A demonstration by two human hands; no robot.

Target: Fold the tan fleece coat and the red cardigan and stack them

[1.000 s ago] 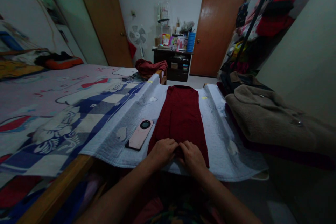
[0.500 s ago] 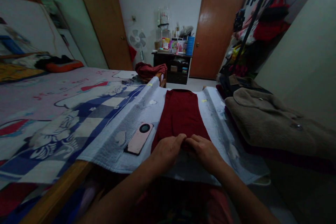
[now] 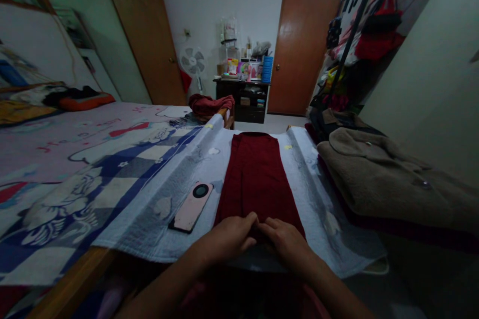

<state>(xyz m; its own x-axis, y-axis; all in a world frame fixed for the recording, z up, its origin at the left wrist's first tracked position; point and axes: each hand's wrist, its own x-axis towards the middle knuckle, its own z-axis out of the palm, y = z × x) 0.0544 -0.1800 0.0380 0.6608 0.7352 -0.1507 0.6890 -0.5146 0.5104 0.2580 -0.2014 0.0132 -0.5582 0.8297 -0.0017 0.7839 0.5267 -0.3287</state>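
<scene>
A dark red folded garment (image 3: pixel 258 174) lies lengthwise on a light blue cloth (image 3: pixel 149 239), its narrower dark-edged end away from me. My left hand (image 3: pixel 234 237) is closed on the near edge of the garment, thumb and fingers pinched together. Close beside it, my right hand (image 3: pixel 286 239) pinches the same edge, fingers bent over the fabric. The part of the garment under and behind my hands is hidden. To the left of the garment, a pink phone (image 3: pixel 191 207) rests on the cloth with its round camera up.
On the left is a bed with a pink patterned sheet (image 3: pixel 82 134) and a blue checked cloth (image 3: pixel 123 174). A folded brown coat (image 3: pixel 374 174) is piled at the right. Reddish clothing (image 3: pixel 211 104) sits beyond, before a dark cabinet (image 3: pixel 243 102) and a fan (image 3: pixel 193 61).
Both hands have drawn slightly toward me along the garment, still pinching its near edge. More of the red fabric shows beyond them. The view has shifted a little.
</scene>
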